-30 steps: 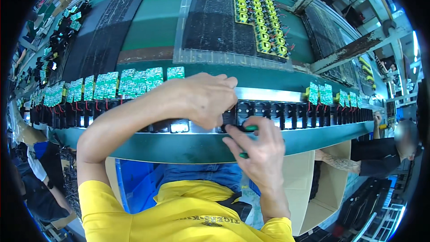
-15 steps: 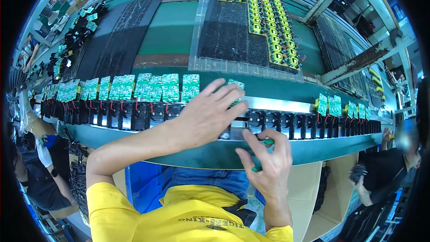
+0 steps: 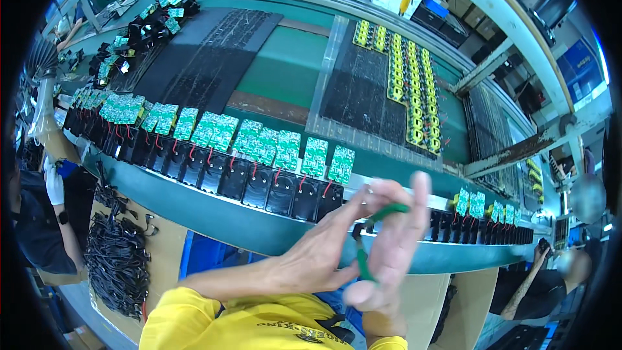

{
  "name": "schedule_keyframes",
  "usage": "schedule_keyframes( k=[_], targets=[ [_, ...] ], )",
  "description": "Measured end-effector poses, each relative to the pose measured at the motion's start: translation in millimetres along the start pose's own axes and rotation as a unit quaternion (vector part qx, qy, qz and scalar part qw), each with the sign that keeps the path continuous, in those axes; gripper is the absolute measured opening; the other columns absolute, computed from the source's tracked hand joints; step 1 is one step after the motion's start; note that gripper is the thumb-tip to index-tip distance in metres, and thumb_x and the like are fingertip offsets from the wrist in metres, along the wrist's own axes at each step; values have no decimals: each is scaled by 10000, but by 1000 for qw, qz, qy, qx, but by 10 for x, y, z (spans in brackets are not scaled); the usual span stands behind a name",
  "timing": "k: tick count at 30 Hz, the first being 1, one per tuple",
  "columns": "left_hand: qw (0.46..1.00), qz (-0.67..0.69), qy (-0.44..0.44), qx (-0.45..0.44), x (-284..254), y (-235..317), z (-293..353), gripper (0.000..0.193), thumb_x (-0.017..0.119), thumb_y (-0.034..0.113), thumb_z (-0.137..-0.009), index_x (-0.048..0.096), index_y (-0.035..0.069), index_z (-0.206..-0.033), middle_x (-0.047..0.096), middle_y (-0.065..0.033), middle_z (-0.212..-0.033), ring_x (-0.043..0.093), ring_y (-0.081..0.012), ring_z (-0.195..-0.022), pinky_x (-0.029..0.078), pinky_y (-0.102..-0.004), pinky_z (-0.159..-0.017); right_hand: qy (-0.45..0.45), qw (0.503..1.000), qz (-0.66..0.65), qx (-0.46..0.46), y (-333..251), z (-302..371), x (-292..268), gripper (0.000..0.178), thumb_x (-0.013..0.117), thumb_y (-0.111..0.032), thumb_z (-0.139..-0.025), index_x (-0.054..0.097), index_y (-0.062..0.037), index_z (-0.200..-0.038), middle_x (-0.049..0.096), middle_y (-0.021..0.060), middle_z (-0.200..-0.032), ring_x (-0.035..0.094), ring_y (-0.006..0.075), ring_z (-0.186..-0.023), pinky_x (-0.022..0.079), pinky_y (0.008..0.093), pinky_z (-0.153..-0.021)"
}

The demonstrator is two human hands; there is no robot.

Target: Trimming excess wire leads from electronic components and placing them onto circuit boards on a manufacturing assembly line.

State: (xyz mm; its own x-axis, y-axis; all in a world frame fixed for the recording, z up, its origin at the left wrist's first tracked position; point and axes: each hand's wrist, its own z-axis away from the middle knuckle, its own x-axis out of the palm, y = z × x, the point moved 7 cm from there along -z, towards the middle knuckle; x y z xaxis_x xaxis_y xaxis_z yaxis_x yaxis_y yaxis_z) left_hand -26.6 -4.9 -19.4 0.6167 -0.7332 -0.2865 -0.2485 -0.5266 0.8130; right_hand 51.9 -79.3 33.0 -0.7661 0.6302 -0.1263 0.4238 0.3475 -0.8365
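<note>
Both my hands are together over the near edge of the bench. My right hand [image 3: 393, 253] is smeared by motion and has a pair of small green-handled pliers [image 3: 365, 264] in it; the dark pivot points toward my left palm. My left hand [image 3: 314, 253] is right beside the tool, its fingertips partly hidden behind the right hand. Just beyond them runs a long row of black plastic housings [image 3: 243, 185], with green circuit boards [image 3: 341, 164] standing up behind them on red wires. Around my hands the row is covered from sight.
Yellow-framed components [image 3: 414, 91] lie in rows on a dark mat [image 3: 363, 84]. A metal frame post [image 3: 518, 149] slants over the right side. Black cables [image 3: 120, 259] fill a cardboard box at lower left. Other people work at both sides.
My left hand has drawn back from the row of housings to my right hand. The right hand has turned with the pliers, its fingers raised. The view has swung and tilted.
</note>
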Motion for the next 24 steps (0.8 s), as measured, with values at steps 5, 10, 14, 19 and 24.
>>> schedule_keyframes(
  k=[5,10,14,19,24],
  targets=[
    [950,264,123,-110,-75,-309,477,720,656,-41,-985,427,-5,-1667,692,-185,-1276,693,-247,-1121,569,-362,-984,-171,983,-62,24,151,-435,296,1459,852,-937,-742,403,14,-1753,492,239,-1726,608,393,-1340,522,468,-1124],
    [933,315,94,-144,-76,-335,803,668,623,-50,-1017,421,-5,-1652,708,-117,-1084,673,-191,-946,552,-306,-884,-217,921,310,-86,780,-802,425,898,754,-627,-994,555,-77,-1675,633,169,-1560,663,364,-1381,528,514,-1174],
    [932,314,74,-165,-65,-392,964,620,616,-37,-1037,439,3,-1630,703,-78,-993,652,-179,-879,538,-302,-880,-294,837,454,-80,1142,-789,740,865,791,-613,-976,595,-105,-1648,662,156,-1485,686,369,-1320,559,500,-1108],
    [926,323,44,-190,-59,-478,1053,592,600,-45,-1058,464,1,-1632,700,-76,-1021,637,-175,-895,530,-292,-875,-292,830,469,-71,1203,-782,966,894,827,-608,-955,580,-126,-1665,685,144,-1363,728,371,-1158,604,458,-990],
    [918,334,49,-207,-94,-492,1056,573,589,-39,-1082,477,-2,-1643,695,-68,-1019,624,-167,-902,526,-292,-886,-274,831,470,-117,1150,-741,1061,827,853,-583,-944,639,-132,-1603,692,111,-1319,742,357,-1061,613,453,-928]
  ],
)
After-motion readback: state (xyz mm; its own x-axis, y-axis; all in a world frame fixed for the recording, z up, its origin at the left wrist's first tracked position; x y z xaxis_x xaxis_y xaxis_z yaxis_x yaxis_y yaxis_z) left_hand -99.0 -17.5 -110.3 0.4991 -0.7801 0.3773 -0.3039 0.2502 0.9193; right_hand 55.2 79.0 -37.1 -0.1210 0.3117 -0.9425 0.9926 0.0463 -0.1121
